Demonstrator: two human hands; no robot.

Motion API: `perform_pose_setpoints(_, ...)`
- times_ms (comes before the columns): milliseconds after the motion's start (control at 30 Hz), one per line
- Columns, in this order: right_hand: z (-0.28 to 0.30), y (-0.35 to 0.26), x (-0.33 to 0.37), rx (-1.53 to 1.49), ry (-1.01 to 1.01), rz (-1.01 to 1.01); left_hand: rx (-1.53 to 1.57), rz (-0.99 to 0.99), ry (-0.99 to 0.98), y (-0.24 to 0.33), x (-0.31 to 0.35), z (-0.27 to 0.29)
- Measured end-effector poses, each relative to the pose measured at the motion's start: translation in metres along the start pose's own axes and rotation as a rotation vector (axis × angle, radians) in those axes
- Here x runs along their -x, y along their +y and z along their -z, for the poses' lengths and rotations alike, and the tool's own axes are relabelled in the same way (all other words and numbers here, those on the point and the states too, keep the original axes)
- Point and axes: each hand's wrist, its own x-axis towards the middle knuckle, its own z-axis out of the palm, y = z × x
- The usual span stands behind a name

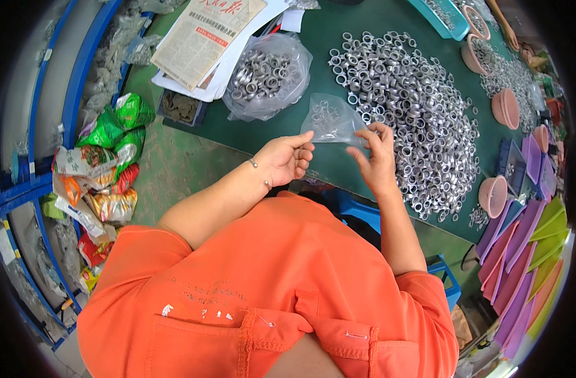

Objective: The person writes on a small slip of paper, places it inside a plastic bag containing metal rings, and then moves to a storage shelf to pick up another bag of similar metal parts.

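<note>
green tabletop (319, 47) bore a broad heap of loose silver metal rings (408, 113), unbagged; only some showed in the small clear plastic bag (335, 131) between my hands. left hand (285, 159) met its edge, pinch unclear; right hand's (377, 160) thumb and fingers stood parted.

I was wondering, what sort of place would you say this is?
Probably a small-parts workshop: a large heap of metal rings lies on a green table, coloured plastic bins are piled at the right, and blue-framed shelving stands at the left.
</note>
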Motion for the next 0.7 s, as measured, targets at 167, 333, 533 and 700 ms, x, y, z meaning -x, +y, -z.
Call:
perform_pose_setpoints(167, 0.003, 0.003, -0.017, -0.003, 0.139, 0.085, 0.032, -0.037, -0.223, -0.005, -0.006, 0.015)
perform_pose_setpoints(333, 0.021, 0.017, -0.032, -0.454, 0.271, -0.250, 0.183, 0.011, -0.246, -0.014, -0.042, 0.034)
perform_pose_setpoints(533, 0.059, 0.064, -0.058, -0.466, 0.701, -0.205, 0.087, -0.089, -0.139, -0.021, -0.088, 0.039)
perform_pose_setpoints(700, 0.071, 0.102, -0.052, 0.379, 0.456, -0.134, -0.142, -0.234, 0.017, -0.021, -0.090, 0.045)
